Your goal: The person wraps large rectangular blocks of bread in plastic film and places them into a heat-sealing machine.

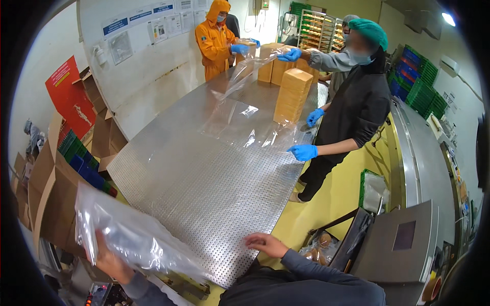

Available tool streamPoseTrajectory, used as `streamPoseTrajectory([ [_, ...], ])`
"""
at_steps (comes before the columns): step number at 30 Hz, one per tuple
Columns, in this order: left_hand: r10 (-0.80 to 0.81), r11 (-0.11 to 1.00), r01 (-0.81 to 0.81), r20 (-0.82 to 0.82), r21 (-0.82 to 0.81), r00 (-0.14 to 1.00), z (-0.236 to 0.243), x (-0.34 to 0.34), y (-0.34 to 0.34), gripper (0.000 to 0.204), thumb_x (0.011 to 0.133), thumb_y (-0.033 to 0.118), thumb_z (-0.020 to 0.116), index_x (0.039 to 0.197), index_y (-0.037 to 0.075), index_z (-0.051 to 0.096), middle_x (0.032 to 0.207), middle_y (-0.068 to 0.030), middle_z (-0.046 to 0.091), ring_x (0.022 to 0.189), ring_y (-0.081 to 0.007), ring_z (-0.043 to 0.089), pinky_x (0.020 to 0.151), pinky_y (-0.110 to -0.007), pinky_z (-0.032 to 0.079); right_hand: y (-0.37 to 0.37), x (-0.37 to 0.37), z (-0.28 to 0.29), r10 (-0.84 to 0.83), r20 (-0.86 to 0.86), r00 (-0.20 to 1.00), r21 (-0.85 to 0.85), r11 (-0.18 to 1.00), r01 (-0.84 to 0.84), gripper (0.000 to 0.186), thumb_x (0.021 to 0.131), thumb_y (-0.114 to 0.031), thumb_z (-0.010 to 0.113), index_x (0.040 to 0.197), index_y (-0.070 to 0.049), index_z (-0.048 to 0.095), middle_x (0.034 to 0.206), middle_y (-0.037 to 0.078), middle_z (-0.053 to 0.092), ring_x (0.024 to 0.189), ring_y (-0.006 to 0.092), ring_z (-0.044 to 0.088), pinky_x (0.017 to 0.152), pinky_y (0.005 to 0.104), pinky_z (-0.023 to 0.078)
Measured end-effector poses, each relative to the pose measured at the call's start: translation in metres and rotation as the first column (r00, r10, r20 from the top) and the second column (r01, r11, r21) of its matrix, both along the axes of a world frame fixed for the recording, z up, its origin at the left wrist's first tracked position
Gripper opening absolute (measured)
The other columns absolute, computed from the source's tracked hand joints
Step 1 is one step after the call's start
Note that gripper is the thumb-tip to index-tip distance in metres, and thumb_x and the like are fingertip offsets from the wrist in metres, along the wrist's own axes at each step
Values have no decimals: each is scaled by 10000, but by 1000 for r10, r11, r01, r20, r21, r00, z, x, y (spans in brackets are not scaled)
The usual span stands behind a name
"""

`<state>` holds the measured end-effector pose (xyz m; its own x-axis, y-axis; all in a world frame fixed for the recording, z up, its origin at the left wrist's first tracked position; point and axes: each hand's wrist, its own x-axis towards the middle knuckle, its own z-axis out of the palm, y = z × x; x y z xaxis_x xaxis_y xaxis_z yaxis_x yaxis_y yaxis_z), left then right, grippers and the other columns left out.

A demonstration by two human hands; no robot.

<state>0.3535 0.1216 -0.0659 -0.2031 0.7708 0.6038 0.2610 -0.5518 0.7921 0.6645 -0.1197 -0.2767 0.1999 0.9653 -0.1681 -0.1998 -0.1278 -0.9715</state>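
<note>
My left hand (pixel 109 257) grips a bundle of clear plastic sheets or bags (pixel 143 234) at the lower left, partly hiding its fingers. My right hand (pixel 265 244) hovers at the near right edge of the perforated steel table (pixel 194 178), fingers loosely apart and holding nothing. Across the table, a blue-gloved co-worker in black (pixel 352 107) has one hand at a clear bag (pixel 275 135) beside a tall stack of golden-brown blocks (pixel 292 94). Another co-worker in grey (pixel 326 62) stretches an arm to clear film (pixel 245 69).
A person in orange (pixel 212 46) stands at the far end near more blocks. Cardboard boxes (pixel 61 199) and crates (pixel 81 155) line the left. At the right are a steel machine (pixel 390 245), a green crate (pixel 365 188), a conveyor (pixel 423 163) and stacked crates (pixel 418 79). Racks (pixel 316 28) stand behind.
</note>
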Motion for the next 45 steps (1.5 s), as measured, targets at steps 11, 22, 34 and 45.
streamPoseTrajectory([
  [11, -355, 726, 686, -827, 51, 437, -157, 179, -10, 359, 694, 8, 586, 1041, 58, 665, 1110, -112, 653, 1090, -255, 604, 956, -407, 456, 1, 117, -35, -403, -31, 915, -25, 915, 403, 293, 884, -49, 594, 1159, 36, 535, 986, 117, 655, 929, 157, 622, 856, 285, 493],
  [22, -453, 622, 694, -890, -362, -58, -283, 151, -63, 546, 785, 146, 565, 1318, 100, 456, 1428, -91, 398, 1367, -263, 298, 1104, -532, 199, 12, 141, -76, -414, 288, 864, -22, 899, 438, 266, 868, -77, 618, 1112, 18, 570, 993, 76, 651, 909, 132, 611, 833, 265, 479],
  [34, -577, 649, 547, -811, -529, -100, -241, 140, -79, 720, 713, 87, 607, 1394, 181, 392, 1439, -138, 341, 1383, -298, 238, 1111, -566, 150, 195, 129, -62, -52, 934, 354, 54, 999, 4, 602, 658, -307, 786, 1196, -163, 557, 1227, 107, 525, 1178, 317, 467, 986, 443, 366],
  [45, -510, 850, 127, -741, -511, 437, -251, 119, -105, 725, 612, 90, 622, 1319, 70, 460, 1474, -248, 226, 1398, -400, 146, 1106, -592, 70, 190, 135, -61, 60, 924, 378, -53, 998, -28, 550, 690, -302, 763, 1178, -130, 576, 1182, 88, 537, 1093, 291, 500, 914, 412, 412],
])
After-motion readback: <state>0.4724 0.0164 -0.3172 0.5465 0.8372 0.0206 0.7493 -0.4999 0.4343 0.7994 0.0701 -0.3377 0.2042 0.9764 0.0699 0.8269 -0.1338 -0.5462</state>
